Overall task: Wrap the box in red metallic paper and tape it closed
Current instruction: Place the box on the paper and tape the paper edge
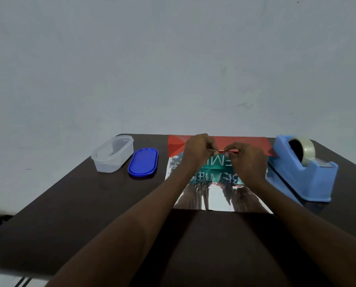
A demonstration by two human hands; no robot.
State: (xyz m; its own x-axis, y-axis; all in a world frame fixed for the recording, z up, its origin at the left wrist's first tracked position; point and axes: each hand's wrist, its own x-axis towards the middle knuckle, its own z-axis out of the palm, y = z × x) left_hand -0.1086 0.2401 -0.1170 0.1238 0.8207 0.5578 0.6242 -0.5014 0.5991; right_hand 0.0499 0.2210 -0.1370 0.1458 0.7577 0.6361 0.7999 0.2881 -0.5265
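A sheet of red metallic paper lies on the dark table, its far part folded over so the red side shows and its near part showing the shiny silver side. A box with teal print sits on the sheet, mostly hidden behind my hands. My left hand and my right hand both pinch the folded red edge above the box. A blue tape dispenser with a clear tape roll stands just right of the sheet.
A clear plastic container and its blue lid lie at the left of the dark brown table. A pale wall rises right behind the table's far edge.
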